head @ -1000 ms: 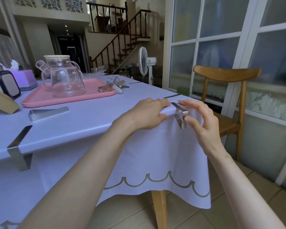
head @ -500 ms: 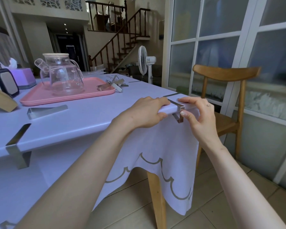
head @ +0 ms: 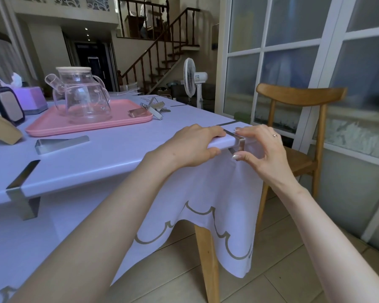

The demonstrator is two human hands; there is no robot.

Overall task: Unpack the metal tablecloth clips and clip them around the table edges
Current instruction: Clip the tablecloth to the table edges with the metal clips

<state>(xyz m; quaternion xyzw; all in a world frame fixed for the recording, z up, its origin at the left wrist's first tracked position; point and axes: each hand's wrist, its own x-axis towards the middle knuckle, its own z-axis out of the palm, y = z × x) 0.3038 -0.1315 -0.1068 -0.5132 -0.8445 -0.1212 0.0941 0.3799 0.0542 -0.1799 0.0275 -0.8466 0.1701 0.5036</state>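
Head view: at the near right corner of the table (head: 206,265), both hands meet at one metal clip (head: 239,141) that sits over the edge of the lilac tablecloth (head: 118,154). The left hand (head: 192,147) grips the cloth-covered table edge just left of the clip, its fingers (head: 208,131) curled flat over the top and the thumb tucked underneath. The right hand (head: 264,149) pinches the clip, with its fingers (head: 244,130) lying on the top arm and the thumb pressing up against the lower arm below the edge; a ring shows on one finger. The clip's top arm lies flat on the cloth and its bend hugs the rim, so the cloth hangs in a fold beneath it.

Further left along the same near edge, a fitted clip (head: 21,190) already grips the cloth. A loose clip (head: 60,144) lies on its side on the tabletop between that one and a pink tray (head: 123,119). A glass teapot (head: 81,98) stands on the tray, and a heap of clips (head: 154,108) rests at the tray's far right corner, one of them on the tray. A tissue box (head: 31,99) stands at the far left. A wooden chair (head: 298,127) stands just beyond the right hand, by the glazed doors
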